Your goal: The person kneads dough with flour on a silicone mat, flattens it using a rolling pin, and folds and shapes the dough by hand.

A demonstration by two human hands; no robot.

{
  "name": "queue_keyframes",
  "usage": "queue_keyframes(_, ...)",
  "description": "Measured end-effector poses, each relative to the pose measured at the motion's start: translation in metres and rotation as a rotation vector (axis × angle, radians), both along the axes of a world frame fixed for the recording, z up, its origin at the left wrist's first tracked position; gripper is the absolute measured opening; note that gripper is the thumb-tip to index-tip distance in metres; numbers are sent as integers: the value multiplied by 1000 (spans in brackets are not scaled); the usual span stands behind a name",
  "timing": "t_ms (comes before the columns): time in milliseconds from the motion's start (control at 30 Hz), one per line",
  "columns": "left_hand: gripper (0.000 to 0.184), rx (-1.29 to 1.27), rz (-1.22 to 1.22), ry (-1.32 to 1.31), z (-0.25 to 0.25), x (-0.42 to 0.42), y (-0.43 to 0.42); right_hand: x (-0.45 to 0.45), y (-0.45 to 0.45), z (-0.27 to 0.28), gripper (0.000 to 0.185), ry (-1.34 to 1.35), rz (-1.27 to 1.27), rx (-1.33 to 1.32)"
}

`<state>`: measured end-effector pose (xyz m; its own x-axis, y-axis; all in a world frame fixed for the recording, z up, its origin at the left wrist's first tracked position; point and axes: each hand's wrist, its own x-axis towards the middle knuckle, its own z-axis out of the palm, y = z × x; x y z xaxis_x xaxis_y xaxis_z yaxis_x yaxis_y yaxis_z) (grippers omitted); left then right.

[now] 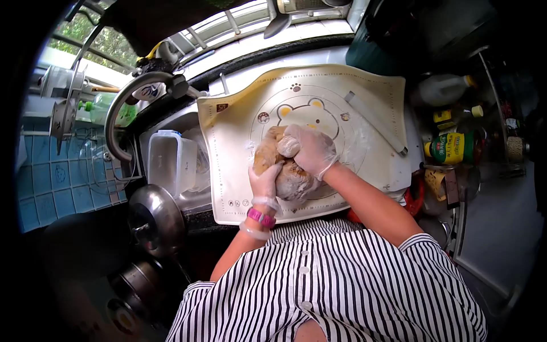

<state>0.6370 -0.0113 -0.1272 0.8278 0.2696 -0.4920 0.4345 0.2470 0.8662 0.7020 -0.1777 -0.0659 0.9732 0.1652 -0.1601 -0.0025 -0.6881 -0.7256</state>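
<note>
Two hands work on one big lump of dough [293, 176], which sits near the middle of the cream mat [235, 165]. The lump is brown, bumpy and a bit longer than it is wide. Its long way runs from the mat's far side to the near side, and the near end leans a little to the mat's right. The near end is fat and round.

The left hand [264, 181] comes in over the mat's near edge, with its arm pointing almost straight up the mat. It holds the dough's left side, with the thumb laid on it. The other fingers are hard to see. The right hand [312, 149] comes in from the mat's near right corner, and its arm slants across. Its fingers are bent in at the top of the dough, but I cannot tell if they grip it. Both hands wear thin, see-through gloves.

On the mat's right side lies a long pale bar [375, 122]. Left of the mat is a clear plastic box [165, 162].
</note>
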Motion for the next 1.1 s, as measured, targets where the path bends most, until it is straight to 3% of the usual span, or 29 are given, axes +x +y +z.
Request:
queue_keyframes(67, 55, -130, 53, -87, 15, -27, 8, -2, 9, 24, 28, -160, 196, -21)
queue_keyframes(133, 54, -61, -183, -33, 35, -50, 34, -13, 14, 31, 22, -248, 266, -35)
queue_keyframes(200, 53, 612, -436, 124, 32, -59, 66, -30, 13, 33, 21, -270, 569, 15)
queue_keyframes(267, 54, 745, -373, 2, 30, -65, 72, -48, 20, 17, 20, -222, 587, -32)
queue_keyframes(333, 44, 1100, -197, -514, 33, -56, 61, -60, 30, -6, 23, -174, 441, -45)
queue_keyframes(367, 41, 1108, -290, -651, 26, -51, 57, -64, 33, -16, 25, -289, 380, 8)
queue_keyframes(400, 41, 865, -625, -522, 35, -43, 54, -65, 36, -28, 25, -289, 386, 4)
queue_keyframes(467, 41, 1156, -479, -683, 17, -39, 40, -60, 42, -50, 23, -371, 339, -102)
queue_keyframes(500, 41, 1149, -481, -683, 15, -32, 39, -53, 47, -56, 22, -453, 314, -83)
queue_keyframes(567, 37, 1174, -432, -433, 9, -14, 34, -34, 60, -71, 22, -455, 263, -33)
queue_keyframes(633, 32, 1167, -366, -371, -3, 5, 37, -8, 75, -78, 21, -487, 160, 68)
queue_keyframes(733, 22, 1161, -231, -260, -21, 37, 41, 40, 92, -84, 18, -462, 124, 2)
queue_keyframes(867, 33, 1011, -112, -58, -30, 71, 46, 94, 123, -89, 22, -481, 116, 66)
queue_keyframes(1000, 46, 909, -142, 164, -40, 69, 54, 106, 127, -75, 34, -268, 189, -23)
queue_keyframes(1067, 55, 268, 53, 114, -61, 56, 61, 104, 120, -76, 45, -137, 120, 458)
queue_keyframes(1100, 36, 107, -64, 209, -49, 50, 74, 102, 104, -62, 51, -85, 94, 543)
